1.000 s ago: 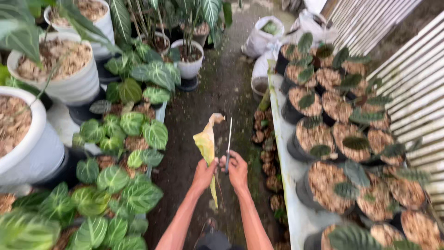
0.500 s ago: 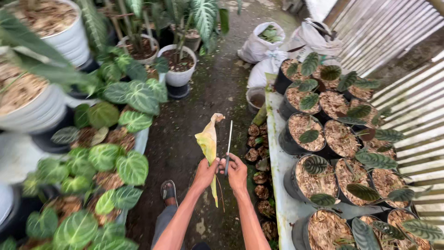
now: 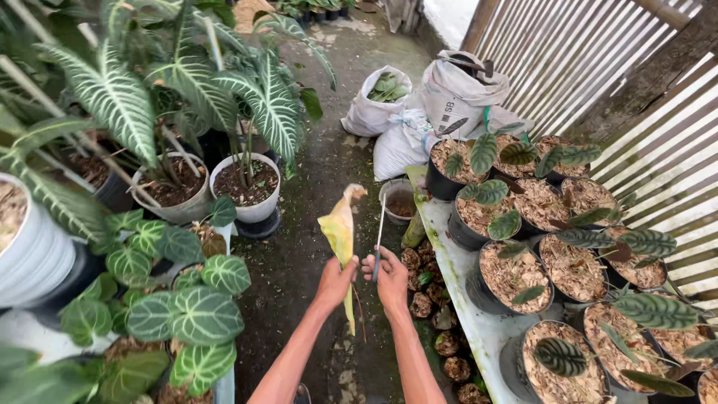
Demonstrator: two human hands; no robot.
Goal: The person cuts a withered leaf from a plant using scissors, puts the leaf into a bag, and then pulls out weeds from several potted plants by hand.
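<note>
Both forearms reached up from 6 o'clock, hands side by side at centre. Left hand (image 3: pixel 336 278) closed around yellow leaf (image 3: pixel 340 232), leaf pointing to 12. Right hand (image 3: pixel 390 275) gripped scissors (image 3: pixel 379 232), blades up.

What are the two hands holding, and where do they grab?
The left hand holds a yellowed leaf near its lower part; the right hand grips a thin blade tool by its handle.

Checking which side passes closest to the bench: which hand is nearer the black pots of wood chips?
Right. The right hand, holding a thin blade, is beside the bench of black pots. The left hand, holding the yellowed leaf, is farther off, toward the green plants.
</note>
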